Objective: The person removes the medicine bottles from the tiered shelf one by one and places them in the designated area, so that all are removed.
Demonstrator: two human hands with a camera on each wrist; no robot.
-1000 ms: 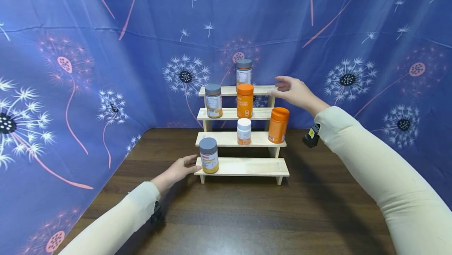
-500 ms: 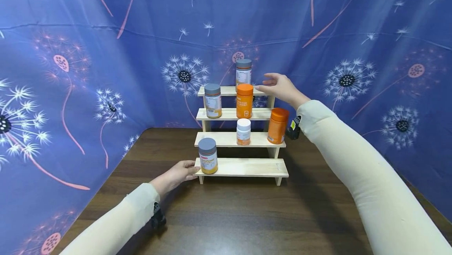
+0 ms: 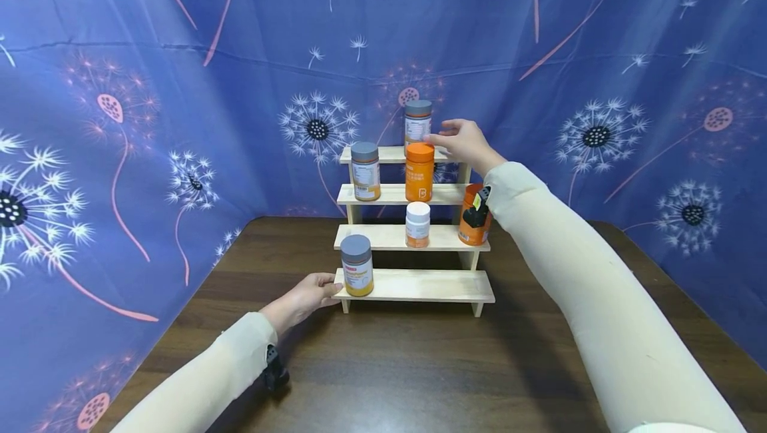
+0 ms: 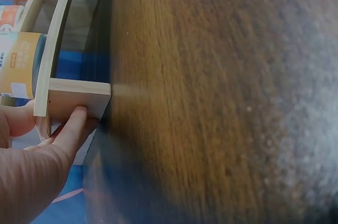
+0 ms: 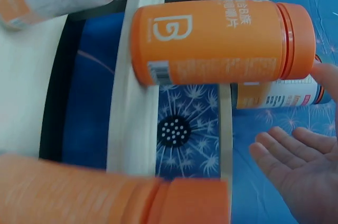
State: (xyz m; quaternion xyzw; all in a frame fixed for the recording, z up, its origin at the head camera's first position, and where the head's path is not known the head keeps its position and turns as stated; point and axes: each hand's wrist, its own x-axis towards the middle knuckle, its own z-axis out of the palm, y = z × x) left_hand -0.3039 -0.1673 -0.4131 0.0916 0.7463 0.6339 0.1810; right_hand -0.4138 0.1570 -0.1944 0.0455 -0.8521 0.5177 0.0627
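- On the dark, streaky-grained table [image 3: 383,360] stands the rack [image 3: 437,284], four stepped tiers of pale, smooth wood on flat supports.
- Lowest tier, left end: the bottom jar [image 3: 357,272], a rounded cylinder with a grey lid and yellow base.
- Second tier: the white bottle [image 3: 417,226], small and round-shouldered, stands near the middle; the side jar [image 3: 472,236], glossy orange, stands at the right end, partly hidden by the black wrist camera [image 3: 477,209].
- Third tier: the grey-lidded left jar [image 3: 365,174] and the smooth orange jar [image 3: 419,176].
- Top tier: the top jar [image 3: 416,128], grey-lidded and labelled, behind the orange jar.
- Behind hangs the curtain [image 3: 252,120], creased blue cloth printed with dandelions.
- The left hand [image 3: 307,298] pinches the lowest tier's left end, thumb near the bottom jar, fingers against the support below.
- The right hand [image 3: 469,143] is wide, thumb well apart from the fingers. The orange jar's lid lies right by its thumb; whether they touch, one cannot tell. The top jar stands just past the thumb tip.
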